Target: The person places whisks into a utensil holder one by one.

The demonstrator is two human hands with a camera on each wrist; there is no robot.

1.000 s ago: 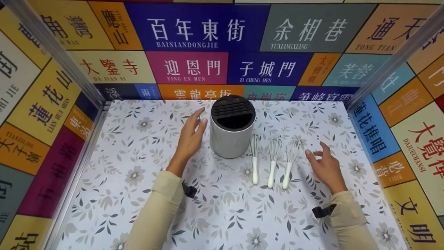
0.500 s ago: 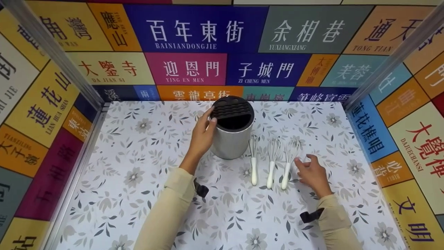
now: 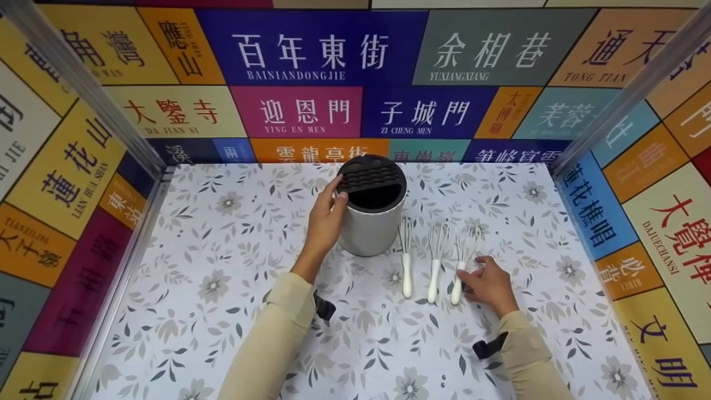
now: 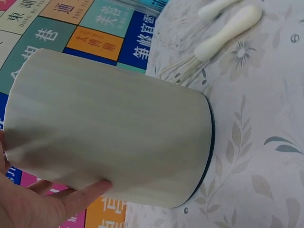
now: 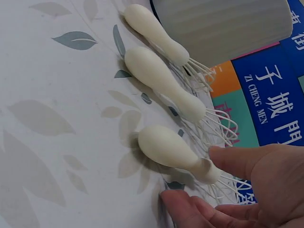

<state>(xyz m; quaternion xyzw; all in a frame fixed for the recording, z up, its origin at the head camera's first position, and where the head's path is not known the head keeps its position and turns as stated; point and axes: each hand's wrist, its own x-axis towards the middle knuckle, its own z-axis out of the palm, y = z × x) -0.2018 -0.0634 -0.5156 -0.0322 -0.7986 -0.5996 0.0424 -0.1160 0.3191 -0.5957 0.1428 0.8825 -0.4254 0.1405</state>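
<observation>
A light grey cylindrical utensil holder (image 3: 369, 233) with a black slotted top stands upright near the back. My left hand (image 3: 325, 222) rests against its left side, fingers near the rim; in the left wrist view a fingertip (image 4: 103, 185) touches the wall. Right of the holder lie three whisks with cream handles: a left whisk (image 3: 407, 275), a middle whisk (image 3: 433, 280) and a right whisk (image 3: 457, 289). My right hand (image 3: 491, 286) is at the right whisk, thumb and fingers spread on either side of its handle (image 5: 166, 147); no firm pinch shows.
A white tabletop (image 3: 222, 328) with a leaf and flower print lies under everything. Colourful lettered panels (image 3: 311, 50) wall the back and both sides. Dark wrist straps (image 3: 489, 347) sit on the beige sleeves (image 3: 272, 344).
My left hand has moved right and now touches the holder's side. The right hand has come left to the right whisk's handle. The whisks and holder have stayed in place.
</observation>
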